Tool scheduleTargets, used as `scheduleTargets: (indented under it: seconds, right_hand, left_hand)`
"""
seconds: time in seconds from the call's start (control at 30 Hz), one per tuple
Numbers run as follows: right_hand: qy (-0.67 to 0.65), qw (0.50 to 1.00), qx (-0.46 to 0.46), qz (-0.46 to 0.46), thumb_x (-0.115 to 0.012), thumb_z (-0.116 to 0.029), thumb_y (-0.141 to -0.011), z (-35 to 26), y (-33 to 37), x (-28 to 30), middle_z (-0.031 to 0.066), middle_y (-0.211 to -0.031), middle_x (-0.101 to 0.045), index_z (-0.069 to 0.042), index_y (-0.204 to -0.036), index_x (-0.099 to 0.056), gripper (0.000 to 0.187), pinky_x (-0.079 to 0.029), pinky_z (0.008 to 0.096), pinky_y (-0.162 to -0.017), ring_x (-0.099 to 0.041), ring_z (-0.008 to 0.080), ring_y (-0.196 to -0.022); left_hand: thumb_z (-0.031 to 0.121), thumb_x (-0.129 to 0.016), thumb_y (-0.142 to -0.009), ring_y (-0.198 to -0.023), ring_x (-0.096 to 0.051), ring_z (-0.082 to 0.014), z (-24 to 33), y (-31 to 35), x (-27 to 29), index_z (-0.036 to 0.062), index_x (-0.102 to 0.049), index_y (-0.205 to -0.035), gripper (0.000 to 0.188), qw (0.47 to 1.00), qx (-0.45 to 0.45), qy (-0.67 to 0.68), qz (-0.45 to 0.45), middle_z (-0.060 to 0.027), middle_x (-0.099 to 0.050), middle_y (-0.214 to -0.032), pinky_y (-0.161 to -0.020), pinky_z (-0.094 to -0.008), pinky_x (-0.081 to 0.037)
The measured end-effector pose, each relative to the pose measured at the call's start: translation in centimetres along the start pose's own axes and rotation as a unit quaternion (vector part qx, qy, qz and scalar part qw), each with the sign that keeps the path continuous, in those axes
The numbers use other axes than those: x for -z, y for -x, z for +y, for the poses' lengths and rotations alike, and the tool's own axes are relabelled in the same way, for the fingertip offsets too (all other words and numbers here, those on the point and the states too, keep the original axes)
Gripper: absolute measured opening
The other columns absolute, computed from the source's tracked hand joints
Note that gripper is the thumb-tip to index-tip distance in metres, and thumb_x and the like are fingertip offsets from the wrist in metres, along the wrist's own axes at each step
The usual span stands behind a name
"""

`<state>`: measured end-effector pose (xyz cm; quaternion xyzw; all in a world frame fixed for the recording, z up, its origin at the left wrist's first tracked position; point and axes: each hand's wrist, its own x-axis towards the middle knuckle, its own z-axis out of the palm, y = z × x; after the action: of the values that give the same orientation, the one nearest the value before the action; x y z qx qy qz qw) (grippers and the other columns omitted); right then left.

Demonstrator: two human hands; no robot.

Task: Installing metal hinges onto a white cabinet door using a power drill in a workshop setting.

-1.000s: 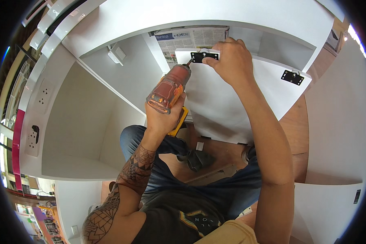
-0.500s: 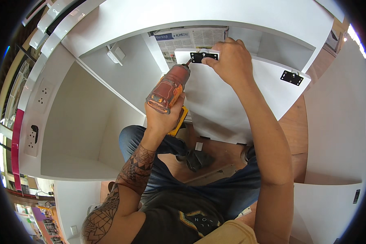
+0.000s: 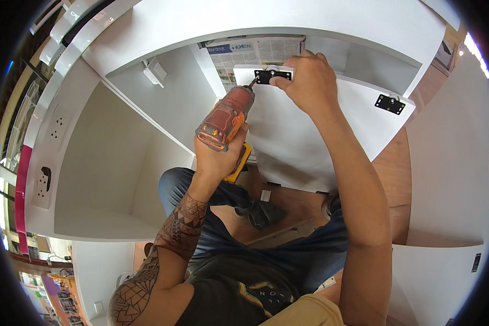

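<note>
Drill tip on the black bracket, top of the white panel.

Left hand [image 3: 218, 157] grips the orange drill [image 3: 226, 117], bit aimed at the bracket [image 3: 266, 76] at twelve o'clock; right hand [image 3: 304, 81] pinches that bracket against the panel [image 3: 304, 141]. A second bracket [image 3: 390, 103] sits at two o'clock, newspaper [image 3: 255, 51] behind.

A sheet of newspaper [image 3: 255, 53] lies deep inside the white cabinet [image 3: 108, 163], wall sockets [image 3: 50, 157] line its left outer face, and a second black bracket [image 3: 390, 104] sits near the panel's far corner.
</note>
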<state>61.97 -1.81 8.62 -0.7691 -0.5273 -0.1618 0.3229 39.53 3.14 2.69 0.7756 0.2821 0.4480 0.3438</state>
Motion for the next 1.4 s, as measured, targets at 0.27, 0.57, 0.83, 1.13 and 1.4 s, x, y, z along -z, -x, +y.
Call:
scheduleTargets:
  seconds: [0.27,0.57,0.83,1.13,1.4]
  right_hand:
    - [-0.002,1.0,-0.002,0.002,-0.091,-0.035,-0.072,0.1,0.0,-0.1,0.0129,-0.099,-0.071,-0.008,-0.104,-0.081,0.043,-0.054,0.0431,-0.085,-0.063,0.0317,-0.099]
    - [0.009,1.0,-0.003,-0.002,-0.09,-0.033,-0.073,0.1,-0.1,-0.4,0.0127,-0.098,-0.07,-0.007,-0.104,-0.08,0.041,-0.055,0.0429,-0.085,-0.063,0.0312,-0.099]
    - [0.011,1.0,0.007,0.009,-0.087,-0.029,-0.076,0.4,-0.1,-0.7,0.0124,-0.099,-0.071,-0.007,-0.104,-0.08,0.036,-0.055,0.0429,-0.086,-0.063,0.0305,-0.101]
    - [0.01,1.0,-0.011,-0.002,-0.088,-0.031,-0.076,0.1,-0.3,-0.5,0.0143,-0.109,-0.074,-0.006,-0.102,-0.08,0.036,-0.055,0.0443,-0.096,-0.065,0.0351,-0.116]
    - [0.009,1.0,-0.005,0.013,-0.088,-0.031,-0.075,0.2,-0.2,-0.8,0.0145,-0.107,-0.074,-0.006,-0.1,-0.08,0.036,-0.055,0.0447,-0.097,-0.065,0.0355,-0.114]
  left_hand:
    - [0.021,-0.077,-0.087,-0.091,-0.075,-0.0267,0.7,-0.2,0.4,-0.003,-0.068,-0.115,0.038,0.999,0.021,-0.029,-0.015,-0.0156,-0.075,-0.101,-0.082,-0.0363,-0.058]
    - [0.023,-0.075,-0.089,-0.095,-0.075,-0.0287,1.9,-0.5,0.8,-0.0032,-0.064,-0.122,0.043,0.996,0.037,-0.074,-0.037,-0.0167,-0.075,-0.104,-0.084,-0.0367,-0.058]
    - [0.022,-0.075,-0.089,-0.094,-0.074,-0.0272,2.0,-0.6,0.7,-0.0037,-0.064,-0.122,0.043,0.996,0.038,-0.073,-0.04,-0.0161,-0.075,-0.104,-0.084,-0.0361,-0.058]
    - [0.021,-0.076,-0.089,-0.096,-0.074,-0.0255,1.7,-0.7,0.3,-0.004,-0.063,-0.124,0.045,0.996,0.036,-0.069,-0.037,-0.0161,-0.075,-0.107,-0.085,-0.0357,-0.058]
    - [0.02,-0.076,-0.089,-0.093,-0.074,-0.0265,1.5,-0.8,0.0,-0.0038,-0.064,-0.121,0.042,0.997,0.042,-0.051,-0.034,-0.0156,-0.075,-0.104,-0.083,-0.0367,-0.058]
